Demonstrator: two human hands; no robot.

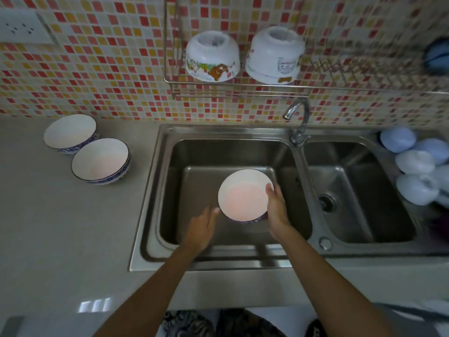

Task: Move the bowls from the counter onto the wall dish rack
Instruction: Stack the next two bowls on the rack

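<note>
- Right hand (275,207): grips the right rim of a white bowl (245,194), thumb over the rim and fingers under the blue-patterned outside; the bowl is held upright above the left basin of the steel sink (155,190).
- Left hand (202,227): fingers spread and holding nothing, with the fingertips just beside the bowl's lower left edge; whether they touch it cannot be told.
- Grey surface (60,215), left of the sink: two more blue-rimmed bowls stand upright, the back bowl (70,133) near the tiled wall and the front bowl (100,160) touching or nearly touching it.
- Wire wall rack (240,87), mounted on the mosaic tiles above the sink: a cartoon-printed bowl (212,57) and a taller white bowl (274,55) sit upside down, side by side.
- Tap (298,120): stands between the two basins, its spout turned left.
- Pale blue and white round items (413,161): clustered at the right edge beside the sink, too blurred to identify.
</note>
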